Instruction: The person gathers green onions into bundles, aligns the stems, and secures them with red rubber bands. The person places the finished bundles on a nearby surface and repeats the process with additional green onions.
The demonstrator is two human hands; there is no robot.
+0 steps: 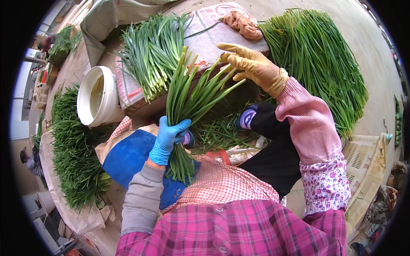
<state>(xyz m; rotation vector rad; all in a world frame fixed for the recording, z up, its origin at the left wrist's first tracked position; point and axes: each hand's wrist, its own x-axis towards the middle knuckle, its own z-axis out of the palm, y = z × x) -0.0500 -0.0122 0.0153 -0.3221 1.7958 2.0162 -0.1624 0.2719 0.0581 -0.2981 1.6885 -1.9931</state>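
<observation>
My left hand [169, 136], in a blue disposable glove, is closed around a bunch of garlic chives [184, 92]. The bunch's pale stem ends fan out upward and to the right, while its leaf tips [182, 166] hang over a blue cloth patch [131, 156] on my lap. My right hand [253, 65], in a yellowish rubber glove, is at the stem ends of the right-hand part of the bunch. Its fingers are apart and the index finger is stretched out; whether a fingertip touches a stem is hard to see.
A chive pile [153, 54] lies on a sack-covered block [208, 32] with a brown cloth [241, 24]. Larger stacks stand right [317, 67] and left [73, 147]. A white bucket [109, 99] holds liquid. Leaf scraps [221, 128] litter the floor; a plastic crate [365, 166] is at right.
</observation>
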